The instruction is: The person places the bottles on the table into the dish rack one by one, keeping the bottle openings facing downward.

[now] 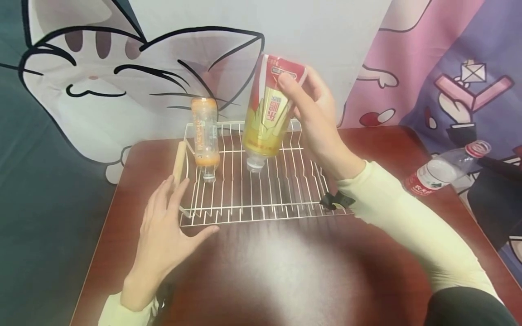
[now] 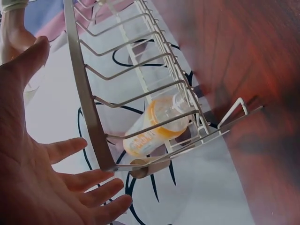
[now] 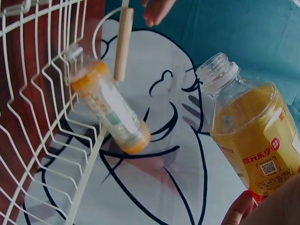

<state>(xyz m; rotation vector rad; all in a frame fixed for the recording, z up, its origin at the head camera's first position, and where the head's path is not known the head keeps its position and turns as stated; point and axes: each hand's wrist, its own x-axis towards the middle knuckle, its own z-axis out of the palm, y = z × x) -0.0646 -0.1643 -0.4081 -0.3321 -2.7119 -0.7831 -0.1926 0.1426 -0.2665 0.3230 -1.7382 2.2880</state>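
Observation:
My right hand (image 1: 322, 117) grips a plastic bottle (image 1: 267, 113) with a yellow and red label, neck down and uncapped, above a white wire dish rack (image 1: 253, 213). In the right wrist view the bottle's clear threaded mouth shows. A clear bottle with orange bands (image 1: 205, 136) stands neck down at the rack's left side, its neck among the wires (image 3: 70, 51). My left hand (image 1: 163, 235) is at the rack's left end by the wooden handle (image 1: 179, 163), fingers spread and straight. Whether its fingertips touch the rack, I cannot tell.
The rack stands on a reddish-brown wooden table (image 1: 277, 271). A clear bottle with a red and white label (image 1: 436, 174) lies tilted at the right. A black bow-shaped piece (image 1: 336, 201) is at the rack's front right corner. Cartoon-printed cloth (image 1: 310, 27) hangs behind.

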